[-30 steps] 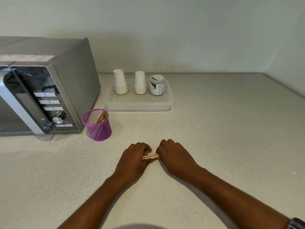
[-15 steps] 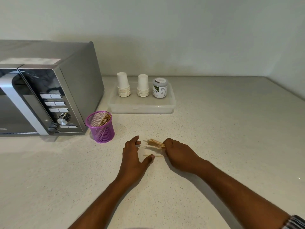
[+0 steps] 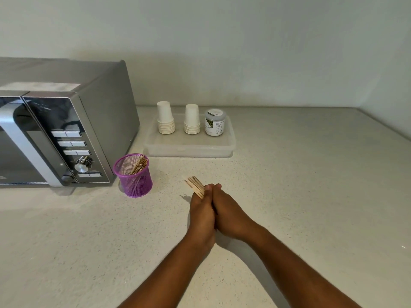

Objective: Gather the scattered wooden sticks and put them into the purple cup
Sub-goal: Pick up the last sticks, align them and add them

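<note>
Pressing together palm to palm at the middle of the table [image 3: 289, 196], the left hand [image 3: 201, 215] and the right hand [image 3: 231, 215] are seen with a bundle of sticks [image 3: 194, 185] clamped between them. Only the far ends of these sticks are shown, fanning out toward 11 o'clock past the fingertips; the rest is hidden between the palms, so their number cannot be told. The fingers [image 3: 208, 191] of both hands are laid straight and close together, and whether any finger is curled round the bundle on the hidden side cannot be told.

The cup [image 3: 133, 176], a purple mesh one, is stood at 10 o'clock from the hands, near them but apart, just in front of the microwave [image 3: 66, 130]. More sticks are leaned inside it against its right wall, their lower parts blurred behind the mesh. The microwave is cut off by the left edge, and the markings on its buttons are too small to be read.

At 12 o'clock from the hands a clear tray [image 3: 189, 150] is set against the back of the table. Two stacks of white paper cups [image 3: 165, 120] are stood upside down on it, with a small jar [image 3: 214, 122] at their right. A white label with a dark green patch is carried by the jar; its print is too blurred to be read. Both forearms are cut off by the bottom edge.
</note>
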Demonstrator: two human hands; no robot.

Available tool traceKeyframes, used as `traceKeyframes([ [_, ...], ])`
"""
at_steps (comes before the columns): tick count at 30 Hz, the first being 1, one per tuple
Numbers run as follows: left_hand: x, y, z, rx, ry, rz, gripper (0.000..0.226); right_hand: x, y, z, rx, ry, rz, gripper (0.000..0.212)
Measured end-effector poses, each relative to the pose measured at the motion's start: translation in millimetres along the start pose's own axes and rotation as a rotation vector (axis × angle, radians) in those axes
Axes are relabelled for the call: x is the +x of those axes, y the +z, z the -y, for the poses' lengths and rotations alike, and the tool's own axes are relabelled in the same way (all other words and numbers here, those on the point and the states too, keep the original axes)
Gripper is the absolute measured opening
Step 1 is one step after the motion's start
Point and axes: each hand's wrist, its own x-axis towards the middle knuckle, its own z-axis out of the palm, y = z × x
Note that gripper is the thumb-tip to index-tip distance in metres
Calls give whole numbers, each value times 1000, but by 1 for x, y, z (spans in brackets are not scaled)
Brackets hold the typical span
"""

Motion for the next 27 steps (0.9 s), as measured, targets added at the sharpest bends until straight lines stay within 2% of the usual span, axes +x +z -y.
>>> traceKeyframes([
  [5,9,4,5,-356,-130,-80,23,1,-12,-1,10,29,4,31],
  [9,22,-3,-1,-659,-209,-138,16,-6,-22,-8,19,-47,59,35],
  [11,28,-6,-4,-701,-223,-120,13,-9,-24,-13,70,-65,-10,40],
  [13,30,-7,-8,-715,-214,-120,13,-11,-23,-15,224,-6,-135,33],
  [16,30,-4,-15,-743,-178,-113,15,-13,-12,-12,534,168,-441,18],
  [18,27,0,-16,-686,-130,-87,14,-14,-2,-7,852,373,-616,27],
  [20,20,5,-14,-541,-50,-35,13,-10,5,-5,1297,560,-586,42],
  [23,5,15,-9,-343,49,56,10,-4,4,-5,1958,683,-387,60],
  [25,-3,22,-10,-273,102,84,8,-1,1,-1,2188,647,-338,65],
  [27,-9,27,-12,-251,141,82,10,-2,2,4,2280,591,-342,65],
])
